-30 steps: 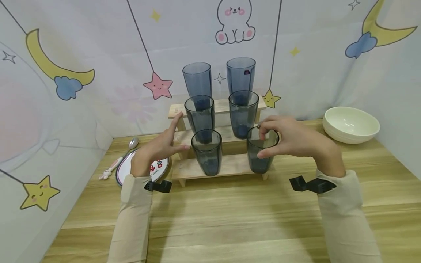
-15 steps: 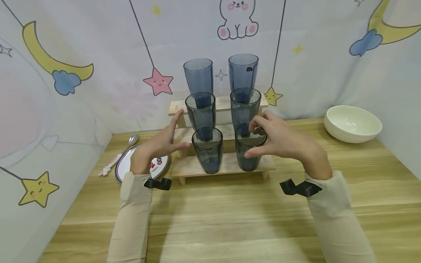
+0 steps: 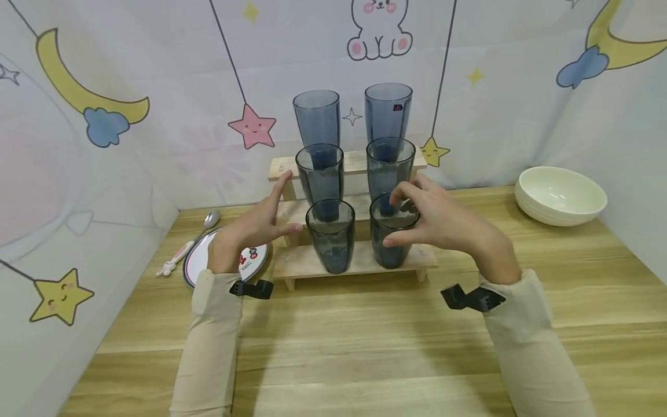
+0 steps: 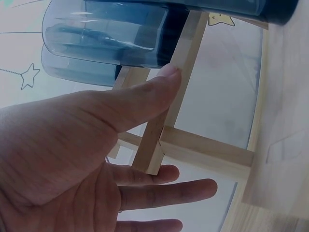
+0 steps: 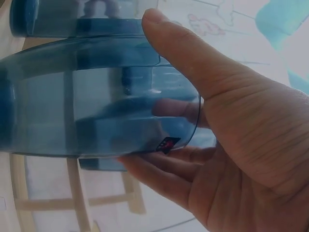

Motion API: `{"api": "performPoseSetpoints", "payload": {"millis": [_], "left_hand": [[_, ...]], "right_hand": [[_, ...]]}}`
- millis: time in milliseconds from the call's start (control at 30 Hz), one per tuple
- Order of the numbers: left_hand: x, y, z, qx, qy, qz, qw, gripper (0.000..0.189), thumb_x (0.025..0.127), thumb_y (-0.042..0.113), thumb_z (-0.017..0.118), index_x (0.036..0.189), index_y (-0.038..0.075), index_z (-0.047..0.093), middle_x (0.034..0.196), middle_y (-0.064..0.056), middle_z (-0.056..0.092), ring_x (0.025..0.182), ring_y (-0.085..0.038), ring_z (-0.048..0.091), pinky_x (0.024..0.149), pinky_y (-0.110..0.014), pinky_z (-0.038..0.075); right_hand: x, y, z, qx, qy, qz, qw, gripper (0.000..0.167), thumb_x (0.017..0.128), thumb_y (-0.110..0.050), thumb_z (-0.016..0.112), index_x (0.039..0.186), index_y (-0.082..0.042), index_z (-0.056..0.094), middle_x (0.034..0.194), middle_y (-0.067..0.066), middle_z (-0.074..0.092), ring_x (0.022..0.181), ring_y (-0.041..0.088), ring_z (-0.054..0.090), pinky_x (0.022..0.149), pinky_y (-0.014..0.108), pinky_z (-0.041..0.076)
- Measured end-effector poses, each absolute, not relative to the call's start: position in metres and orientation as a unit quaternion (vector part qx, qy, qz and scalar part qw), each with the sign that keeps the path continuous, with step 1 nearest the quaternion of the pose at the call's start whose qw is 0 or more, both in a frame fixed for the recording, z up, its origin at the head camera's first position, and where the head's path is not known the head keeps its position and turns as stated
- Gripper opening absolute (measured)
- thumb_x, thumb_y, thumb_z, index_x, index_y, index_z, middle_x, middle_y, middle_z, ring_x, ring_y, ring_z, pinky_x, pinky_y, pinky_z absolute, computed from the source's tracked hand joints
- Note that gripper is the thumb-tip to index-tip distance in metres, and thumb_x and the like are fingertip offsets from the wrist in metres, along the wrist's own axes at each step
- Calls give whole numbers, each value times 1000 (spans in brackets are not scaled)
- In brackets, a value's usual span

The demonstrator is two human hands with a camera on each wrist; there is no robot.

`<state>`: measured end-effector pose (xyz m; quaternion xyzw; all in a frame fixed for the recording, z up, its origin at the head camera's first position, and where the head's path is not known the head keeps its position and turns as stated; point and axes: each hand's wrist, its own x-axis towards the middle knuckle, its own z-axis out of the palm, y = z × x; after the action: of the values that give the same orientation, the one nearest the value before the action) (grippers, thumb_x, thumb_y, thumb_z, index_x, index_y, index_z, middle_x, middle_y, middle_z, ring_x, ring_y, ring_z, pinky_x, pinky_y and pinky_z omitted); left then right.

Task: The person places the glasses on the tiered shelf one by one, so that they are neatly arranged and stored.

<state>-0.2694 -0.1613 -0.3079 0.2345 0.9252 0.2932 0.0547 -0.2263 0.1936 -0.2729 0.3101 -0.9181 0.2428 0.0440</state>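
Observation:
Six-tumbler rows aside, two smoky blue glasses stand on each step of a three-step wooden rack (image 3: 292,266). My right hand (image 3: 443,217) holds the front right glass (image 3: 392,246) near its rim, thumb in front and fingers on the far side. The right wrist view shows a small dark label on this glass (image 5: 91,111). Beside the rack's left end is my left hand (image 3: 255,226), fingers and thumb spread; in the left wrist view its thumb (image 4: 149,94) lies across a step's edge, contact uncertain. The front left glass (image 3: 333,246) stands just right of that thumb.
Left of the rack lies a white printed plate (image 3: 198,266), partly behind my left hand, with a rabbit-handled spoon (image 3: 182,252) beside it. A cream bowl (image 3: 560,197) stands at the back right. A patterned cloth backdrop (image 3: 182,58) rises behind the table (image 3: 333,347).
My right hand has moved left with the front right glass, bringing it closer to the front left one. The left hand has stayed beside the rack. The head view has shifted slightly.

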Motion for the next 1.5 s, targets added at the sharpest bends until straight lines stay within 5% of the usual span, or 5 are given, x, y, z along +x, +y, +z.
{"api": "performPoseSetpoints", "payload": {"millis": [333,800,1167,1500], "left_hand": [[-269,-159,-308,230,929,284,54,107,95,33,69,159,29,-16,167,-16,1,149,-42,15,118,-57,19],[-270,-163,-310,230,927,291,56,107,95,32,70,159,28,-17,165,-21,3,148,-43,15,118,-57,18],[-272,-163,-307,231,928,288,56,107,96,33,69,158,28,-17,166,-19,1,149,-44,13,118,-57,16],[-271,-162,-308,229,927,289,61,106,96,34,68,159,29,-17,167,-16,-1,149,-42,13,118,-58,17]], "right_hand": [[-225,200,-271,309,-919,243,29,63,78,-47,84,120,-8,58,121,13,51,104,28,51,90,47,44],[-225,199,-270,308,-923,229,23,63,79,-48,84,122,-9,58,120,10,52,83,23,54,83,43,46],[-226,204,-265,342,-911,230,21,68,80,-40,85,131,-7,55,127,14,54,111,29,54,96,50,44],[-227,220,-262,358,-899,254,-1,70,85,-28,83,141,-4,48,140,13,52,118,31,57,99,50,46]]}}
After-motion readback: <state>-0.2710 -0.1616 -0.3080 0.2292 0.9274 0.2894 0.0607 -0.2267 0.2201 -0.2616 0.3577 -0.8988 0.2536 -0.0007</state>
